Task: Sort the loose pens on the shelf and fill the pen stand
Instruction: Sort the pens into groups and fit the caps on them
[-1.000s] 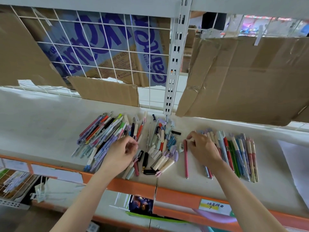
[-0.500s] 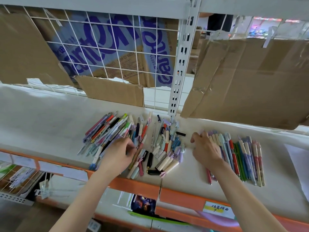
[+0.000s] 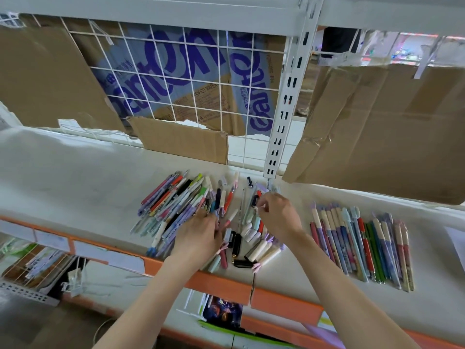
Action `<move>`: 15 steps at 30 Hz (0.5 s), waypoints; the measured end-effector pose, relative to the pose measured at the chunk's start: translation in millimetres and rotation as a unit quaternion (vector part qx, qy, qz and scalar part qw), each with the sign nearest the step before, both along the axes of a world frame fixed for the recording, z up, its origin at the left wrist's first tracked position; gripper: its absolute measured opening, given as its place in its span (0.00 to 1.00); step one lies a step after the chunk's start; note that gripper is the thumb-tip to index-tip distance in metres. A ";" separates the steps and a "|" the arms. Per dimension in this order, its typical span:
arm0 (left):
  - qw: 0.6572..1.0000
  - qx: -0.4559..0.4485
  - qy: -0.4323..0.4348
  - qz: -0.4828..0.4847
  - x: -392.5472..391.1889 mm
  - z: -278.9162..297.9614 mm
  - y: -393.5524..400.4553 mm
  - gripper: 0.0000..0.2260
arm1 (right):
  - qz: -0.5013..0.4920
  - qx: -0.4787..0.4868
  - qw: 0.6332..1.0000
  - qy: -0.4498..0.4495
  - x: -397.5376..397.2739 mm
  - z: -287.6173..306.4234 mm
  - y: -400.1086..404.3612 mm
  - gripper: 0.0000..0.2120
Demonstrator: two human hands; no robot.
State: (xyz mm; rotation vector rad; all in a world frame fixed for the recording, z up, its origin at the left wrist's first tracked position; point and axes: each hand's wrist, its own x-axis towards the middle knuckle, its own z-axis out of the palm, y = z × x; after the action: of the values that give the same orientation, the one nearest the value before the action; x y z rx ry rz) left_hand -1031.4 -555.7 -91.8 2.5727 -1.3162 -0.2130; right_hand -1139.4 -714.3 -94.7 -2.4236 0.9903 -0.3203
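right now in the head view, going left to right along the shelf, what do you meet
bare white shelf → fanned pile of mixed pens → left hand → loose caps and short pens → right hand → neat row of sorted pens → sheet of paper at the edge

Loose pens lie on the white shelf (image 3: 75,177) in three groups: a slanted multicoloured heap (image 3: 173,210) at left, a jumble of short pens and caps (image 3: 247,238) in the middle (some black, some cream), and a tidy parallel row (image 3: 362,245) at right.
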 end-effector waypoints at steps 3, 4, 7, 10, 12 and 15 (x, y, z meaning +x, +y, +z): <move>1.000 0.014 -0.003 -0.004 -0.5 1.1 -0.1 0.10 | -0.047 0.013 0.999 0.004 -1.4 -0.6 -11.4 0.08; 1.000 0.015 -0.004 -0.002 -0.7 1.3 -0.4 0.11 | -0.056 0.017 0.998 0.006 -2.3 -0.2 -15.0 0.07; 1.000 0.011 -0.004 0.001 -1.5 0.3 -1.2 0.10 | -0.068 0.021 0.997 0.007 -1.6 2.0 -21.7 0.07; 1.000 -0.016 0.010 -0.005 -0.2 -1.8 -0.8 0.08 | -0.073 0.017 0.997 0.013 5.6 6.9 -22.7 0.07; 0.999 -0.041 0.035 0.005 1.1 -0.8 1.1 0.06 | -0.068 0.020 0.997 0.024 10.3 12.3 -22.1 0.08; 0.991 -0.090 0.096 0.025 2.2 2.4 5.6 0.05 | -0.035 0.042 0.997 0.052 9.7 20.2 -18.3 0.07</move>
State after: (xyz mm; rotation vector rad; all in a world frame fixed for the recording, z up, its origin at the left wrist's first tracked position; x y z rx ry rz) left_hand -1029.2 -550.1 -89.4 2.3648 -1.1450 -0.3095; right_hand -1129.7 -732.6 -74.5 -2.3537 1.1127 -0.1738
